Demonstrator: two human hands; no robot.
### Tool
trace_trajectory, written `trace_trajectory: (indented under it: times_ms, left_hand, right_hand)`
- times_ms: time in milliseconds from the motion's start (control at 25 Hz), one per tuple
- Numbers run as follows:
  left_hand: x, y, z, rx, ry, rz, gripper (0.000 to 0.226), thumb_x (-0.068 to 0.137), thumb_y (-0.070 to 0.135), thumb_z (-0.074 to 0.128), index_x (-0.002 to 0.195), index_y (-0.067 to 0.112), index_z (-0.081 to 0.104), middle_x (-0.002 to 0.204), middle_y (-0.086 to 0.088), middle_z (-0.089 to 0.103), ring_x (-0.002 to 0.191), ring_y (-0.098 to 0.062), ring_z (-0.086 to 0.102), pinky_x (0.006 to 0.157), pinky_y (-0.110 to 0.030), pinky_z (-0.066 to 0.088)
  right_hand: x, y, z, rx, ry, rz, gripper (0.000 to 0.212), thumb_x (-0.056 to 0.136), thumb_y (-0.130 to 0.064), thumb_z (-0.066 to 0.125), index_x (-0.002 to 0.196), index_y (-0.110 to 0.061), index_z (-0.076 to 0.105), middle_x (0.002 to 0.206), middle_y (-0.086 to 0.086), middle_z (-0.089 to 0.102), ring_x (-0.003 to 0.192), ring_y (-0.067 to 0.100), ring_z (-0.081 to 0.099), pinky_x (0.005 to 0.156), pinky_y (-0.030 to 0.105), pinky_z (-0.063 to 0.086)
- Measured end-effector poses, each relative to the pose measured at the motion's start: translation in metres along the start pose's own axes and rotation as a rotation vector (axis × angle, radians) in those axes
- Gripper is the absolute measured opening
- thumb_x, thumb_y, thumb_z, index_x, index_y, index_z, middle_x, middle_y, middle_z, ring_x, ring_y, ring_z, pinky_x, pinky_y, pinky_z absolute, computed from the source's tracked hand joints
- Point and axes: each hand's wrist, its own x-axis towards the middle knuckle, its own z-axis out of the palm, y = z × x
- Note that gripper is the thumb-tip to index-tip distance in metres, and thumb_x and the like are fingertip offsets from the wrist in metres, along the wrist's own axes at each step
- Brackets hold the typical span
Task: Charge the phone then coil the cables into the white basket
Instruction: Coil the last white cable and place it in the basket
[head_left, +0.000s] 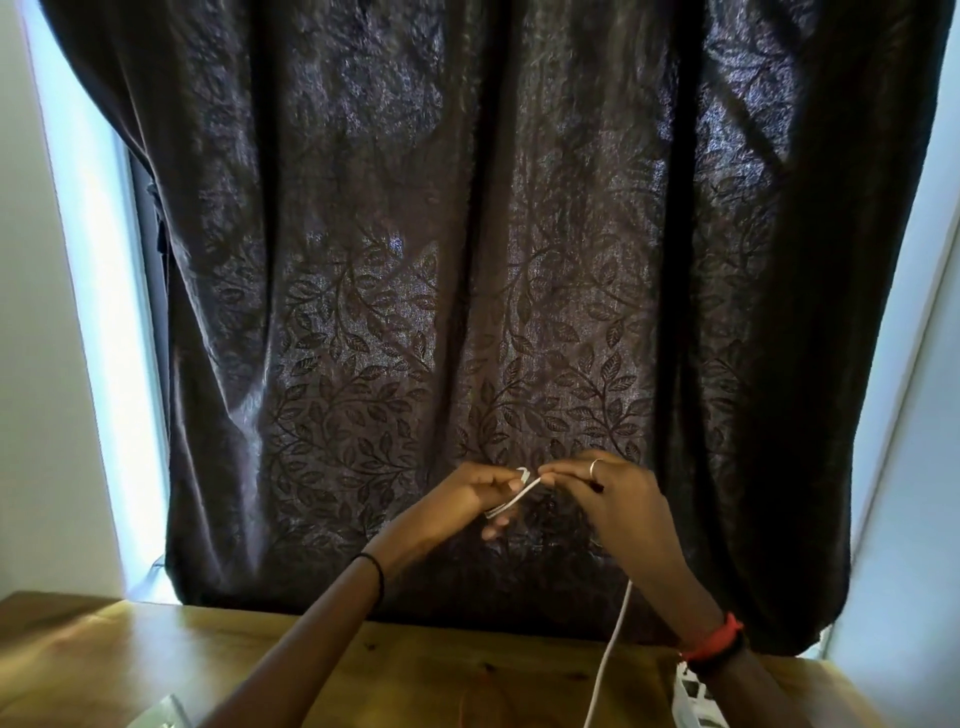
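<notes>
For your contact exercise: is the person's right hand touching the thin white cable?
Touching. The head view shows the right hand pinching the thin white cable.

Dim and backlit, with blown-out daylight flaring past the dark curtain (467, 260) at nine and three o'clock, soft focus, and wide-angle bowing at the edges.

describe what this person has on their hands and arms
Both forearms are bare, with no sleeves in view. The left hand has a thin black band at its wrist. The right hand wears a thin silver ring on one finger. At its wrist is a red wristband with a dark band right beside it.
</notes>
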Motion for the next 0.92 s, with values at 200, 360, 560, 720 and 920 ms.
trace_trajectory:
  times_ms: [200,360,560,720,920]
  left_hand:
    - [-0.008,-0.002,-0.01,-0.621,-0.18,-0.078,0.037,0.088,0.014,0.044,0.114,-0.008,0.058,0.047,0.012,0.029,0.036,0.001,0.022,0.045,-0.019,0.022]
    - [-0.012,-0.003,-0.004,-0.859,-0.095,-0.037,0.029,0.082,0.014,0.046,0.09,0.001,0.071,0.042,0.014,0.031,0.032,0.001,0.026,0.038,-0.015,0.025]
    - [-0.006,0.004,0.008,-1.245,0.119,0.054,0.037,0.087,0.009,0.04,0.11,-0.007,0.064,0.042,0.009,0.036,0.029,-0.006,0.028,0.038,-0.014,0.021]
    - [0.005,0.009,0.014,-1.312,0.244,0.113,0.044,0.088,0.01,0.042,0.128,-0.01,0.045,0.056,0.01,0.048,0.037,-0.004,0.04,0.042,-0.011,0.036]
    - [0.016,0.006,0.017,-1.061,0.492,0.003,0.025,0.096,0.014,0.043,0.109,0.0,0.059,0.064,0.004,0.063,0.049,-0.003,0.059,0.049,-0.015,0.05]
  right_hand:
    - [0.005,-0.01,0.004,0.501,-0.064,0.238,0.012,0.083,-0.012,0.066,0.08,-0.02,0.074,0.037,-0.009,0.053,0.028,0.004,0.036,0.034,0.014,0.029]
    - [0.006,-0.014,0.015,0.685,-0.057,0.319,0.008,0.084,-0.012,0.066,0.083,-0.015,0.073,0.043,-0.007,0.057,0.029,0.002,0.034,0.032,0.014,0.027]
    - [0.01,-0.006,0.041,0.858,0.089,0.434,0.014,0.087,-0.013,0.062,0.093,-0.009,0.073,0.053,-0.001,0.052,0.031,0.003,0.03,0.033,0.013,0.021]
    - [0.0,-0.001,0.058,0.432,0.067,0.283,0.015,0.09,-0.018,0.059,0.092,-0.022,0.073,0.051,-0.005,0.052,0.036,0.003,0.041,0.043,0.017,0.033]
    - [-0.005,-0.008,0.064,-0.137,-0.15,0.089,0.03,0.098,-0.025,0.044,0.099,-0.005,0.068,0.088,0.011,0.069,0.08,0.021,0.064,0.069,0.027,0.042]
